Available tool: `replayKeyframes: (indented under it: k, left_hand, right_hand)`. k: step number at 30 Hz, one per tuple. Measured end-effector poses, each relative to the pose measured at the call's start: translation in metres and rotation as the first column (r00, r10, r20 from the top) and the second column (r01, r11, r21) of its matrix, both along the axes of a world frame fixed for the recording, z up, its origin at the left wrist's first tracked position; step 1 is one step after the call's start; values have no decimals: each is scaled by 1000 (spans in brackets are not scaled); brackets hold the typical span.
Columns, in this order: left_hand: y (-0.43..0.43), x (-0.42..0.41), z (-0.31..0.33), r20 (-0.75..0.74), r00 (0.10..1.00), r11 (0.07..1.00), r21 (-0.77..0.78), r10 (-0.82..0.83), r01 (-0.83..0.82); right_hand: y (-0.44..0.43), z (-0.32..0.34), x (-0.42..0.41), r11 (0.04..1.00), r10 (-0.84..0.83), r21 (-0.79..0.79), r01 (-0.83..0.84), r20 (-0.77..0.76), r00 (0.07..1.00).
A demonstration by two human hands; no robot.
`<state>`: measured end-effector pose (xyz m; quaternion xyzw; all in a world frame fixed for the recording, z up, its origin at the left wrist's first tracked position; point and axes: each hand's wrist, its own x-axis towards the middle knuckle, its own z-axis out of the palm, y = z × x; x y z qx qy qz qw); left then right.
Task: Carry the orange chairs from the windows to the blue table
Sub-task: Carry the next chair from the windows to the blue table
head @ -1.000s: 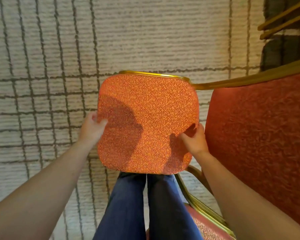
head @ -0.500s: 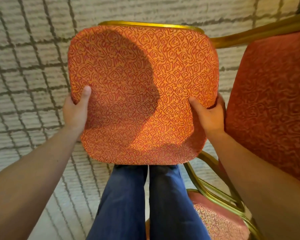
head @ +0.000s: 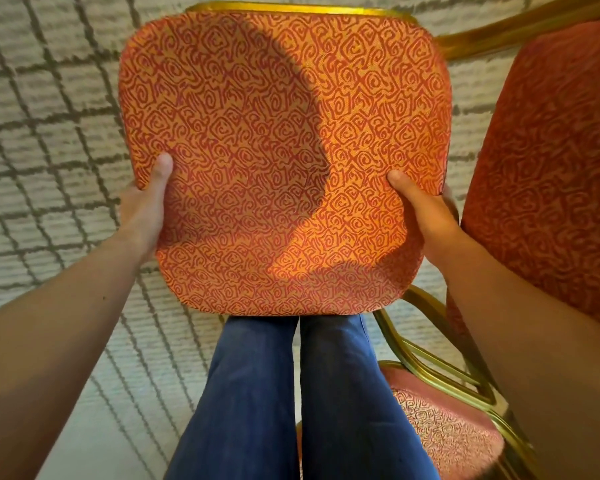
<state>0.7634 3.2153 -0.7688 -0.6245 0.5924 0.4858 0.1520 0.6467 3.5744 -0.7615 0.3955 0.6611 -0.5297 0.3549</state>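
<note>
An orange chair [head: 284, 150] with a swirl-patterned cushion and a gold metal frame fills the middle of the head view, held up in front of me. My left hand [head: 146, 209] grips its left edge, thumb on top of the fabric. My right hand [head: 426, 209] grips its right edge the same way. The chair's legs are hidden behind the cushion. The blue table is not in view.
A second orange chair [head: 548, 161] stands close on the right, its gold frame [head: 440, 362] and seat [head: 444, 431] beside my legs in blue jeans [head: 291, 403]. Pale carpet [head: 49, 133] with dark grid lines covers the floor to the left and ahead.
The chair has risen towards the camera and now looks much larger. Both hands kept their grip on its sides and rose with it.
</note>
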Motion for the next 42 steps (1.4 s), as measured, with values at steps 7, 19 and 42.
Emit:
replayKeyframes:
  k: [7,19,42]
  left_hand:
    - [7,-7,11,4,1000,995,-93,-22,22]
    - [5,-37,143,-113,991,977,-210,-65,40]
    - [-7,-44,379,-208,967,969,-228,-146,98]
  right_hand:
    - [1,13,-4,999,0,-43,2,51,999]
    - [-7,146,-48,986,113,-123,-113,-5,994]
    - [-17,371,-73,942,256,-181,-284,-165,953]
